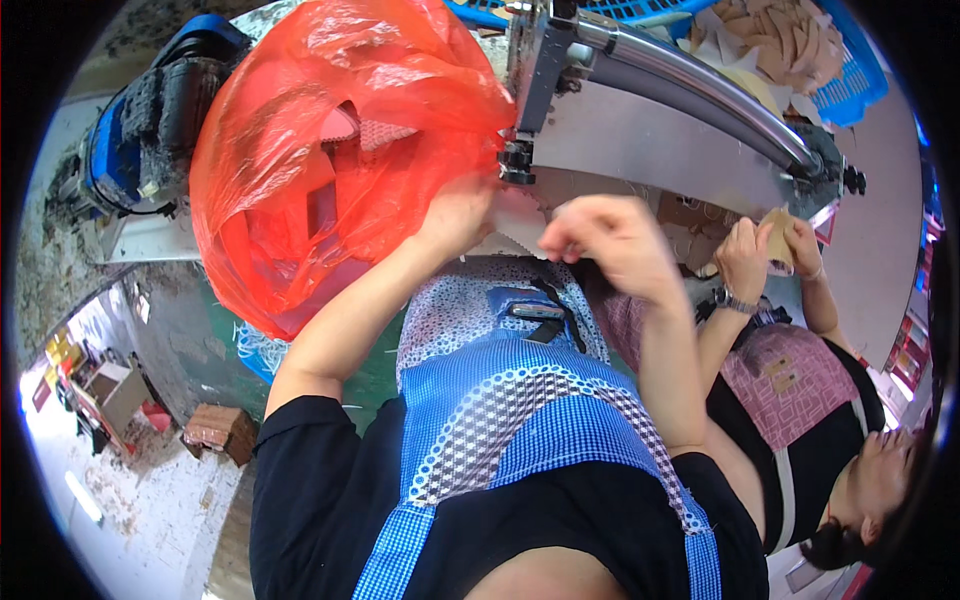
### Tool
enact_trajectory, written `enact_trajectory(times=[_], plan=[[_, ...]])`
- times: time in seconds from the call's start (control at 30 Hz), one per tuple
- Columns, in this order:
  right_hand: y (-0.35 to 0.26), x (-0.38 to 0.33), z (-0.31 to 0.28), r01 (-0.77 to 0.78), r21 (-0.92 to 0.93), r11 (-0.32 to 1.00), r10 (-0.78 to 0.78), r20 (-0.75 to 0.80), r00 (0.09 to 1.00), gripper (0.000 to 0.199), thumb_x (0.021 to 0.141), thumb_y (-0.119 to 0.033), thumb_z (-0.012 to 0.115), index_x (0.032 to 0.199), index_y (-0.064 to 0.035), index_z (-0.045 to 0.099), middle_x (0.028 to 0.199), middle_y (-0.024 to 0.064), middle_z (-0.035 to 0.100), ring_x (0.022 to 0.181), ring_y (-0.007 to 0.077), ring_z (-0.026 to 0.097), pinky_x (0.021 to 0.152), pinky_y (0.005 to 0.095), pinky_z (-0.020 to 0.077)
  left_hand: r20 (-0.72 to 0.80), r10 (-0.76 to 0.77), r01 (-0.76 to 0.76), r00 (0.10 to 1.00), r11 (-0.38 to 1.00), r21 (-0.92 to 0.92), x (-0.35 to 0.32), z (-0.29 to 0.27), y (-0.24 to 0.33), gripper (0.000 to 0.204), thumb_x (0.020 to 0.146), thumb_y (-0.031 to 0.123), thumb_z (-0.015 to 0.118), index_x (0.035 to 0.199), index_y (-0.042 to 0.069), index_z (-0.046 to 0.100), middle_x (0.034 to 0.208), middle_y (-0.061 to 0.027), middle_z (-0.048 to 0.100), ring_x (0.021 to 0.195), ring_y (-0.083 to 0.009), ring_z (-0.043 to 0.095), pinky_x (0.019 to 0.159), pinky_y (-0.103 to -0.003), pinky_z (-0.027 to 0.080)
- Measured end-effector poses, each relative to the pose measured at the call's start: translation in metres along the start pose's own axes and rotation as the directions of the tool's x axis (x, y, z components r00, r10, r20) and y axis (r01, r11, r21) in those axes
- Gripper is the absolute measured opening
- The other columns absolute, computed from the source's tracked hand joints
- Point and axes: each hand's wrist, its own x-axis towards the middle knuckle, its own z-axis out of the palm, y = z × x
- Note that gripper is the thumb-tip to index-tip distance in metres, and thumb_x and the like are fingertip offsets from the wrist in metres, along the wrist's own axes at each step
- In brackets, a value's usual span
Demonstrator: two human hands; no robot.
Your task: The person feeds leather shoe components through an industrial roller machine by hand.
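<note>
The plastic bag (265, 130) is sitting left of the roller machine (700, 85), with cut pieces (385, 133) lying inside. A motor (155, 120) is standing farther left. A basket (855, 90) is holding scraps (775, 45) behind the rollers. Between the left hand (460, 215) and right hand (608, 238), a sheet (518, 215) is lying; a co-worker (800, 380) is staying rightward.

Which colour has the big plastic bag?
The plastic bag is translucent red, best seen in the head view.
</note>
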Motion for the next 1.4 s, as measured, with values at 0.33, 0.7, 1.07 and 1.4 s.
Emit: enact_trajectory(times=[0.33, 0.7, 1.07, 1.4], plan=[[0.166, -0.006, 0.066, -0.234, -0.585, 0.777, -0.207, -0.587, 0.783, 0.053, 0.078, -0.019, 0.074, 0.126, -0.0066, 0.055, 0.126, 0.0197, 0.049, 0.116, 0.0383, 0.048, 0.095, 0.0453, 0.0438, -0.185, 0.074, -0.108, 0.980, 0.977, -0.184, -0.026, 0.028, -0.007, 0.053, 0.067, 0.012, 0.078, 0.110, 0.005, 0.047, 0.103, -0.0195, 0.050, 0.098, -0.0391, 0.054, 0.085, -0.047, 0.046], [0.159, -0.015, 0.071, -0.212, -0.679, 0.702, -0.327, -0.573, 0.751, 0.048, 0.076, -0.017, 0.074, 0.120, -0.0075, 0.057, 0.120, 0.0180, 0.050, 0.111, 0.0376, 0.049, 0.091, 0.0461, 0.0442, -0.233, 0.274, -0.307, 0.933, 0.944, -0.119, -0.027, 0.015, -0.002, 0.036, 0.071, 0.011, 0.077, 0.098, 0.002, 0.055, 0.106, -0.0173, 0.053, 0.098, -0.0361, 0.058, 0.084, -0.043, 0.049], [0.090, -0.044, 0.066, 0.113, -0.302, 0.947, -0.247, -0.457, 0.855, 0.024, 0.083, -0.017, 0.071, 0.103, -0.0035, 0.067, 0.098, 0.0101, 0.066, 0.092, 0.0239, 0.064, 0.081, 0.0328, 0.0497, -0.001, 0.205, -0.192, 0.979, 0.916, -0.351, -0.056, -0.037, 0.038, 0.030, 0.080, 0.018, 0.075, 0.097, 0.005, 0.055, 0.082, -0.0150, 0.066, 0.076, -0.0317, 0.068, 0.066, -0.039, 0.052], [0.034, -0.067, 0.067, 0.262, -0.089, 0.961, -0.268, -0.538, 0.799, 0.011, 0.085, -0.012, 0.068, 0.090, -0.0023, 0.070, 0.080, 0.0054, 0.066, 0.073, 0.0168, 0.060, 0.068, 0.0291, 0.0467, -0.145, 0.419, -0.441, 0.896, 0.876, -0.195, -0.053, -0.094, 0.076, 0.032, 0.078, 0.019, 0.077, 0.099, 0.008, 0.055, 0.073, -0.0124, 0.064, 0.066, -0.0291, 0.066, 0.057, -0.038, 0.049]])
